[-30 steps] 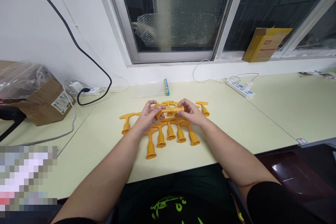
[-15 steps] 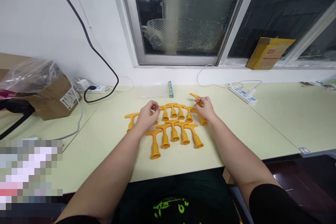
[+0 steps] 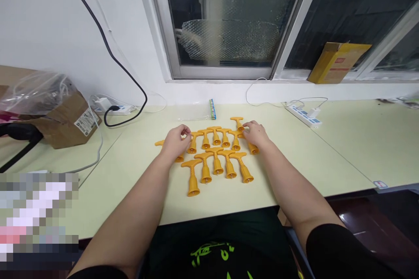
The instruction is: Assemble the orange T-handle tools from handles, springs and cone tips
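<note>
Several yellow plastic corkscrews (image 3: 218, 163), each with a T-shaped handle and a bell-shaped base, lie in two curved rows on the table. My right hand (image 3: 258, 134) pinches the base of one corkscrew (image 3: 238, 123) behind the right end of the back row; its handle points away from me. Another corkscrew (image 3: 253, 148) lies partly under that hand. My left hand (image 3: 176, 143) is over the left end of the back row, fingers curled together beside a corkscrew (image 3: 192, 144). It partly covers another corkscrew (image 3: 179, 158); whether its fingertips grip anything is hidden.
A clear plastic bag (image 3: 194, 111) with a colourful header lies behind the rows. Power strips stand at the left (image 3: 122, 110) and right (image 3: 303, 115), with cables. A cardboard box (image 3: 70, 115) is at far left. A yellow carton (image 3: 340, 63) leans on the window.
My left hand has shifted left, uncovering a corkscrew in the back row. The corkscrew in my right hand has moved slightly left and turned, so its handle now lies crosswise.
</note>
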A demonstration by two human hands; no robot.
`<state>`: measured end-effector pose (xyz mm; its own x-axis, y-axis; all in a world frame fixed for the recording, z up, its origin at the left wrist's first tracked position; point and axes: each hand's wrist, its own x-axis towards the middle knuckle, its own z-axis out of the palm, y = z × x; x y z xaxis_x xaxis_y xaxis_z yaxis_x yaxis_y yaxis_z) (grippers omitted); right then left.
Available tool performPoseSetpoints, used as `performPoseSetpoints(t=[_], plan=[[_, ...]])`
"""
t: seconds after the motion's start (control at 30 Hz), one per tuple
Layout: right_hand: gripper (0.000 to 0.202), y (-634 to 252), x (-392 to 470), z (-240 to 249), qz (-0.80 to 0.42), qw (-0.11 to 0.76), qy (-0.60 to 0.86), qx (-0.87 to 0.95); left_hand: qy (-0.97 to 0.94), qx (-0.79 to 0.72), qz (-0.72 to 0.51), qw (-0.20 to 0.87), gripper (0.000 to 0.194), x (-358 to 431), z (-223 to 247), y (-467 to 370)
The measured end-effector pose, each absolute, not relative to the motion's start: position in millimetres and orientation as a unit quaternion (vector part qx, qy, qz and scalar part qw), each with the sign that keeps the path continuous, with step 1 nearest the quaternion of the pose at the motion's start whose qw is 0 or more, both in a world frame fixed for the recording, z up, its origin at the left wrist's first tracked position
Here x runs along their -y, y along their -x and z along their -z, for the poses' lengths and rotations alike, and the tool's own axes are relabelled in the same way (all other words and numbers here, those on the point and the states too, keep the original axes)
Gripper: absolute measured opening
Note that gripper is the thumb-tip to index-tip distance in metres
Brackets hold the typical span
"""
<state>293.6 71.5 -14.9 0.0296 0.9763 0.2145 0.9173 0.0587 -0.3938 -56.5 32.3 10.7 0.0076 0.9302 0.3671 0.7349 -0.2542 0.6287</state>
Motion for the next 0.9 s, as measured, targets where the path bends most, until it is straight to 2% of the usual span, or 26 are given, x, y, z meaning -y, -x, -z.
performPoseSetpoints(t=[0.1, 0.2, 0.33, 0.43, 0.7, 0.9], plan=[[0.030, -315.9, -67.7, 15.3, -0.073, 0.270, 0.696, 0.661, -0.677, -0.620, -0.384, 0.101, 0.015, -40.0, -12.4, 77.3], [0.027, -346.2, -68.1, 17.8, -0.104, 0.365, 0.706, 0.598, -0.612, -0.652, -0.434, 0.107, 0.017, -49.8, -10.2, 101.2], [0.018, -372.6, -75.4, 23.2, -0.168, 0.503, 0.704, 0.473, -0.527, -0.689, -0.467, 0.172, 0.017, -59.9, -1.1, 119.2], [0.012, -377.9, -82.0, 29.3, -0.180, 0.569, 0.682, 0.423, -0.521, -0.686, -0.469, 0.193, 0.017, -64.0, 4.6, 124.9], [0.012, -391.0, -88.0, 46.5, -0.217, 0.642, 0.666, 0.312, -0.394, -0.669, -0.596, 0.207, 0.019, -77.3, 18.8, 154.6], [0.012, -393.8, -90.9, 52.2, -0.217, 0.652, 0.665, 0.292, -0.359, -0.628, -0.645, 0.245, 0.021, -88.3, 30.7, 162.0]])
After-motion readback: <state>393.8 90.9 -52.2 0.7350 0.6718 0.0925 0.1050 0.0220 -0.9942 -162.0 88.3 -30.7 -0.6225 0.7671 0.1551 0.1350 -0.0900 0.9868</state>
